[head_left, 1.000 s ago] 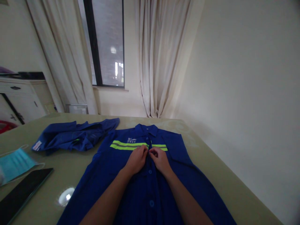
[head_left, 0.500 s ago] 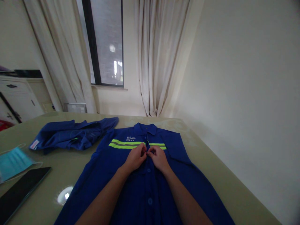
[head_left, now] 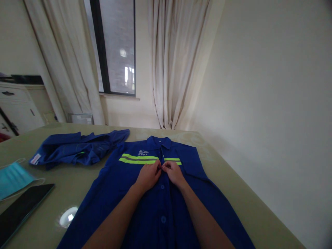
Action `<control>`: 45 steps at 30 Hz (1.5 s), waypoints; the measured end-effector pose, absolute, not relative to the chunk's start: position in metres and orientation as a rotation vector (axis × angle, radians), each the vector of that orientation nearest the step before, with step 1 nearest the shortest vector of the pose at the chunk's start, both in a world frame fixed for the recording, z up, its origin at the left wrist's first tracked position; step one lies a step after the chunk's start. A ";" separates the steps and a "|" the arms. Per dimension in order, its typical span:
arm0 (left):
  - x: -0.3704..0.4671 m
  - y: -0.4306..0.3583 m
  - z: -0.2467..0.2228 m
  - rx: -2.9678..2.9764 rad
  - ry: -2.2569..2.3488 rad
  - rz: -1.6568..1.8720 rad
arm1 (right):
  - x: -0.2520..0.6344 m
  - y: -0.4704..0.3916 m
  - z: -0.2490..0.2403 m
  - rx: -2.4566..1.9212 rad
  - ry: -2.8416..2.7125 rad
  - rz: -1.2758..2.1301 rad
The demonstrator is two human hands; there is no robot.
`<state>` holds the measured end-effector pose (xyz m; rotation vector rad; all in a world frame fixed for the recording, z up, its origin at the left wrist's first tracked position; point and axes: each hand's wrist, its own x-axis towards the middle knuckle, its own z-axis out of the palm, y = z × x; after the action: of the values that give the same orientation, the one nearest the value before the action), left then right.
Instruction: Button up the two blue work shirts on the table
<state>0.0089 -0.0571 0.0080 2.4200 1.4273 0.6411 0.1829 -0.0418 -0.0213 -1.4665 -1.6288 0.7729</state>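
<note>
Jacket (head_left: 163, 204) lies pinched by left grip (head_left: 148, 175) and right grip (head_left: 174, 173); cabinet drawer (head_left: 16, 95) closed.

The blue shirt (head_left: 153, 207) runs off the bottom edge, its chest lettering (head_left: 143, 153) too small to read.

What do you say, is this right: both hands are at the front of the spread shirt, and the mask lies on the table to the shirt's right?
Not quite: the mask lies to the shirt's left, as the head view shows. The rest stands: the left hand and right hand are at its front, and the mask is on the table.
</note>
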 end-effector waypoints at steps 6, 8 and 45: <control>0.013 -0.056 0.004 2.497 1.544 0.580 | 0.182 -0.049 -0.013 -1.414 -1.648 0.608; 0.013 -0.057 0.003 2.535 1.562 0.579 | 0.180 -0.052 -0.011 -1.438 -1.662 0.549; 0.012 -0.039 0.005 2.322 1.779 0.631 | 0.157 -0.027 -0.020 -1.647 -1.601 0.277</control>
<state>0.0119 -0.0388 0.0048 2.3221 1.7788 0.6306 0.1575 -0.0267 -0.0205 -1.6473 -1.6014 0.2774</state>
